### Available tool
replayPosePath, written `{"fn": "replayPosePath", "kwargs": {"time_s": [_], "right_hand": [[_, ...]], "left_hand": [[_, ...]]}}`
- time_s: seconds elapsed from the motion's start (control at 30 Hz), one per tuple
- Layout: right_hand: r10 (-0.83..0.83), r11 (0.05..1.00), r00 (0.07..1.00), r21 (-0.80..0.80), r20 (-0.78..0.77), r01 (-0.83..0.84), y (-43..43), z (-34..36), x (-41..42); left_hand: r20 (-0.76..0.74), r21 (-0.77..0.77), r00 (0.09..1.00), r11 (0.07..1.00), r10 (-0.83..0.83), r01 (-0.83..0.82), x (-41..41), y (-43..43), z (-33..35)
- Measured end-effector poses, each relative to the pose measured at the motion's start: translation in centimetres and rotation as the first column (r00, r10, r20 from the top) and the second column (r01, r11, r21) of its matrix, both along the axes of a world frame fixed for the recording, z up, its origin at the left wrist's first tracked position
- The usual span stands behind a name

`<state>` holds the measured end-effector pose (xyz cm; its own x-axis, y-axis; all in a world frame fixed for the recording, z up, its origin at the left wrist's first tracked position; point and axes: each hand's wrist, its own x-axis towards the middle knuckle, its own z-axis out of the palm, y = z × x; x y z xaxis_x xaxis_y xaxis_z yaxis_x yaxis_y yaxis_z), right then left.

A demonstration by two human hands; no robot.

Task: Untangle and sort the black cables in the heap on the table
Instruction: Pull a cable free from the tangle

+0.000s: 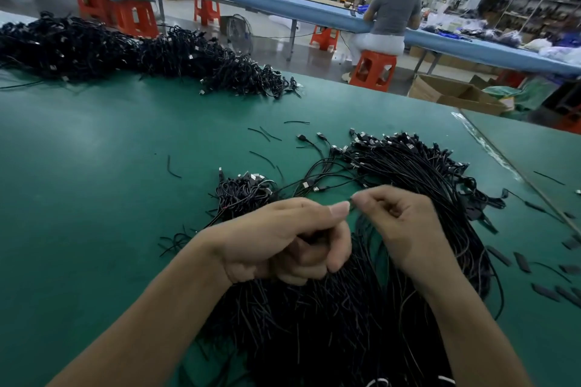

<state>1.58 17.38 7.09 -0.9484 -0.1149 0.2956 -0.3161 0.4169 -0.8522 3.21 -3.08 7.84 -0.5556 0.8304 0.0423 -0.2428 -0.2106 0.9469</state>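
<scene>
A person works at a green table point(94, 166). Right in front of them lies a big heap of black cables point(408, 173). It spreads from the near edge of the table up past both hands, and the plug ends fan out at its far side.

The left hand point(283, 239) is closed. Its fingers curl in and its thumb points to the right. It grips a bunch of cables point(314, 295) that comes down out of the fist and joins the heap below.

The right hand point(399, 220) is just beside the left one, almost touching its thumb. Its finger and thumb pinch one thin cable point(357, 218) at the top. The other fingers are curled in too.

Just left of the heap sits a small tangle point(242, 192) of cables with little plugs on top. Short black bits point(264, 135) lie loose on the table past it. Flat black pieces point(522, 261) lie near the right edge.

At the back left of the table there is a long pile point(125, 53) of more black cables, well apart from the hands.

Behind the table, another person point(393, 9) sits on an orange stool point(372, 71) at a long blue bench point(283, 6), back turned. More orange stools point(135, 17) stand on the floor, and an open cardboard box point(452, 94) sits near the table's far corner
</scene>
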Motion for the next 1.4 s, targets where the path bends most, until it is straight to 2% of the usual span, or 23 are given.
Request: {"fn": "replayPosePath", "kwargs": {"time_s": [0.07,0.13,0.17,0.23,0.33,0.4,0.47,0.53,0.57,0.6,0.63,0.7,0.8,0.87,0.93,1.03,1.13,1.2,1.27,1.3,1.33,1.37,1.4], "right_hand": [[0.062,0.998,0.995,0.027,0.084,-0.064,-0.5,-0.7,0.2],[0.048,0.998,0.996,0.039,0.072,-0.051,-0.8,-1.0,0.3],[0.047,0.996,0.997,0.067,0.057,-0.050,-0.8,-1.2,0.3],[0.108,0.980,0.991,0.156,0.083,-0.120,-0.8,-1.3,0.6],[0.253,0.917,0.947,0.264,0.196,-0.300,-1.3,-1.3,1.5],[0.305,0.873,0.925,0.321,0.225,-0.366,-1.6,-1.1,2.2],[0.311,0.817,0.924,0.433,0.224,-0.380,-1.7,-0.8,2.6],[0.311,0.795,0.928,0.480,0.205,-0.372,-1.6,0.0,3.0],[0.311,0.813,0.933,0.459,0.181,-0.360,-1.5,0.5,3.0],[0.300,0.840,0.944,0.431,0.134,-0.328,-1.2,1.0,3.0],[0.276,0.870,0.959,0.406,0.069,-0.280,-0.9,1.3,2.8],[0.218,0.924,0.975,0.331,-0.052,-0.189,-0.4,1.8,2.3],[0.143,0.978,0.984,0.168,-0.107,-0.124,-0.4,1.8,1.8],[0.124,0.992,0.989,0.041,-0.082,-0.121,-0.6,1.4,1.5],[0.122,0.992,0.992,-0.025,-0.017,-0.122,-0.9,1.0,1.5],[0.170,0.978,0.979,0.104,0.108,-0.182,-1.7,0.2,2.2],[0.280,0.907,0.944,0.275,0.173,-0.319,-2.4,0.0,3.1],[0.314,0.876,0.931,0.321,0.186,-0.359,-2.4,0.3,3.5],[0.311,0.882,0.935,0.314,0.173,-0.352,-2.4,0.7,3.7],[0.302,0.891,0.942,0.308,0.143,-0.333,-2.3,1.0,3.6],[0.285,0.904,0.954,0.306,0.090,-0.299,-2.3,1.2,3.5],[0.262,0.918,0.965,0.301,0.025,-0.257,-2.2,1.4,3.3],[0.238,0.935,0.971,0.279,-0.030,-0.221,-2.1,1.6,3.1]], "left_hand": [[0.125,0.206,0.986,0.975,-0.109,0.082,0.3,0.1,0.0],[0.193,0.347,0.973,0.936,-0.127,0.054,0.2,0.2,-0.2],[0.212,0.370,0.975,0.929,-0.071,-0.013,0.1,0.3,-0.3],[0.226,0.336,0.962,0.914,0.155,-0.227,-0.2,0.7,-0.5],[0.236,0.283,0.838,0.790,0.492,-0.544,-1.0,1.3,-1.2],[0.205,0.252,0.745,0.701,0.635,-0.667,-1.3,1.9,-2.1],[0.066,0.203,0.668,0.645,0.742,-0.737,-1.3,2.5,-3.2],[-0.245,0.094,0.554,0.589,0.795,-0.803,-1.1,2.7,-4.0],[-0.395,0.033,0.527,0.585,0.753,-0.810,-1.0,2.7,-4.1],[-0.493,-0.029,0.544,0.611,0.680,-0.791,-0.8,2.7,-4.1],[-0.519,-0.098,0.603,0.658,0.606,-0.747,-0.6,2.7,-4.0],[-0.415,-0.222,0.757,0.751,0.505,-0.623,-0.1,2.7,-3.6],[-0.201,-0.268,0.898,0.860,0.391,-0.434,0.6,2.3,-2.9],[0.002,-0.157,0.951,0.939,0.310,-0.306,0.8,1.9,-2.2],[0.174,0.044,0.953,0.965,0.247,-0.258,0.7,1.6,-1.5],[0.343,0.318,0.903,0.872,0.259,-0.371,0.2,1.7,-1.0],[0.373,0.377,0.796,0.707,0.477,-0.599,-0.6,1.9,-1.2],[0.242,0.343,0.709,0.625,0.663,-0.701,-1.1,2.0,-1.8],[-0.040,0.226,0.567,0.560,0.823,-0.797,-1.4,1.9,-2.4],[-0.201,0.152,0.497,0.529,0.844,-0.835,-1.4,1.8,-2.6],[-0.340,0.078,0.466,0.518,0.817,-0.852,-1.3,1.8,-2.7],[-0.440,0.000,0.483,0.537,0.757,-0.843,-1.1,1.7,-2.7],[-0.484,-0.085,0.541,0.577,0.688,-0.812,-0.8,1.6,-2.6]]}}
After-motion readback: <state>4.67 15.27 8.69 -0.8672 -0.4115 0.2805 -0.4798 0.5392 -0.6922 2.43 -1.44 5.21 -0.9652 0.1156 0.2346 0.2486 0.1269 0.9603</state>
